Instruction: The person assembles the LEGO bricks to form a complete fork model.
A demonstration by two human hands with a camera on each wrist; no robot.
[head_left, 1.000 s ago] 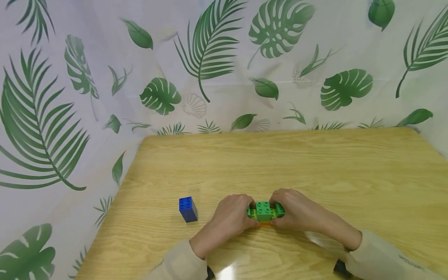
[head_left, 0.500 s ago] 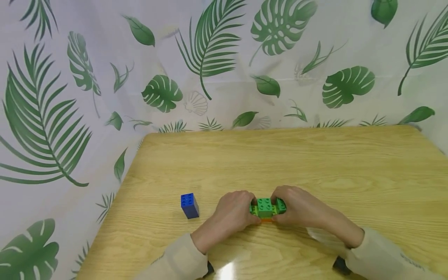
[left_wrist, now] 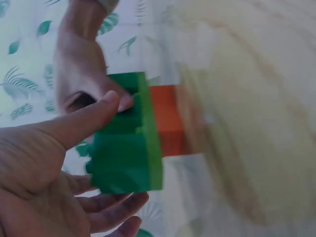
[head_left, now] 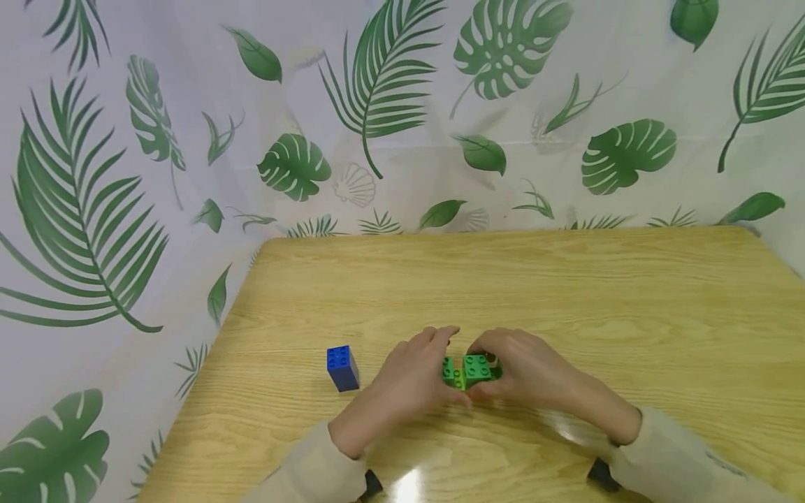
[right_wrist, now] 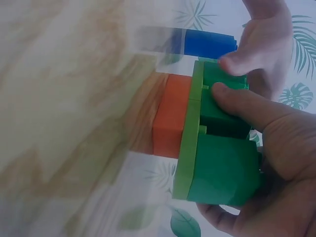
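A toy brick build stands on the wooden table: an orange brick [right_wrist: 171, 116] at the bottom, a thin light-green plate [left_wrist: 152, 143] over it, and dark-green bricks [left_wrist: 121, 158] along the top. My right hand [head_left: 531, 363] grips the middle green brick [head_left: 477, 367], its thumb [right_wrist: 242, 101] on the near face and its fingers mostly hidden behind. At the build's left end, my left hand [head_left: 411, 370] is spread loosely around the end brick, thumb and fingers apart. Whether the left fingers touch that brick, I cannot tell.
A tall blue brick [head_left: 342, 369] stands upright on the table [head_left: 503, 279], left of my left hand. Behind the table hangs a white cloth [head_left: 402, 188] printed with green leaves. Black straps or devices [head_left: 604, 475] sit under both wrists.
My left hand has loosened from the build, its fingers lifting and spreading. The right hand has shifted left from the right end onto the middle brick. The head view has shifted slightly.
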